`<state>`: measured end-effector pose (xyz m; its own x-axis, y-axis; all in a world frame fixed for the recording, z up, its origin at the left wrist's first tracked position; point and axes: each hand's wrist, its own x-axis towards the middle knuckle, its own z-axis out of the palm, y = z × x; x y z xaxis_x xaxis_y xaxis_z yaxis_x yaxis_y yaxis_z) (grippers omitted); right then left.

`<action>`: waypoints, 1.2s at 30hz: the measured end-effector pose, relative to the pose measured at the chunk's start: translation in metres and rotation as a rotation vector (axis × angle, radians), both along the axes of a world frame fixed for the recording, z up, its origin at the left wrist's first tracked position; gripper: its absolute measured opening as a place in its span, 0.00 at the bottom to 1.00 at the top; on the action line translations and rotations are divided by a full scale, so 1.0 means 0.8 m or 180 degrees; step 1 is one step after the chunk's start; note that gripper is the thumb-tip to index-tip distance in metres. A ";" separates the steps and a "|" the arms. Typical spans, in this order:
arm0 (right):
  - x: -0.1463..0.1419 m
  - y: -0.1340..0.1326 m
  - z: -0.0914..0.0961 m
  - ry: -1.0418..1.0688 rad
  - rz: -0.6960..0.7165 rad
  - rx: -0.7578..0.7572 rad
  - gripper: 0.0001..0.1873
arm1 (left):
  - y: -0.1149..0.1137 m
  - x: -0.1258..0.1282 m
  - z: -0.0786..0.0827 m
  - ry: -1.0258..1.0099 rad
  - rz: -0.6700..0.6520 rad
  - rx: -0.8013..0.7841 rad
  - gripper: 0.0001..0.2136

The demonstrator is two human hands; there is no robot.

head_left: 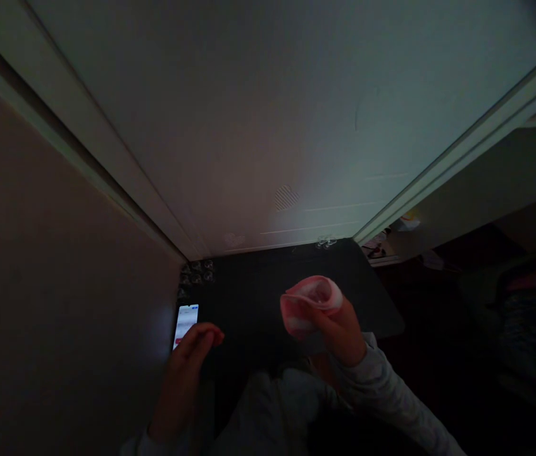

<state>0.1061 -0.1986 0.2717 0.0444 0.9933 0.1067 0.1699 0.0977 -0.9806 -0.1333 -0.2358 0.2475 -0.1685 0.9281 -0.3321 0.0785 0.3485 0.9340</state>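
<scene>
My right hand grips a pink-and-white piece of soft fabric above the dark table. The fabric is curled round, with a hollow opening at its top; its exact kind is unclear. To the left, my left hand is closed, its thumb and fingertips pinched together. A small reddish spot shows at those fingertips, but in the dim light I cannot make out whether it is an object. Just behind that hand, a lit phone lies at the table's left side, partly covered by the fingers.
The dark tabletop meets a pale panel at the back and a wall on the left. Several small clear objects sit in the back left corner, with more clear pieces along the back edge. Dim clutter lies at right.
</scene>
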 end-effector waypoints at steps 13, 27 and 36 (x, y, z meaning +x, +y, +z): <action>0.065 0.009 -0.004 0.0555 0.0779 0.0400 0.19 | 0.018 0.148 0.060 0.0048 -0.0461 0.1290 0.10; 0.067 0.006 0.007 0.0547 0.1451 0.0798 0.17 | 0.023 0.179 0.061 -0.1994 -0.0618 -0.0015 0.11; 0.039 0.004 0.000 0.0792 0.1380 0.0657 0.31 | 0.027 0.154 0.050 -0.1796 -0.0474 0.0408 0.14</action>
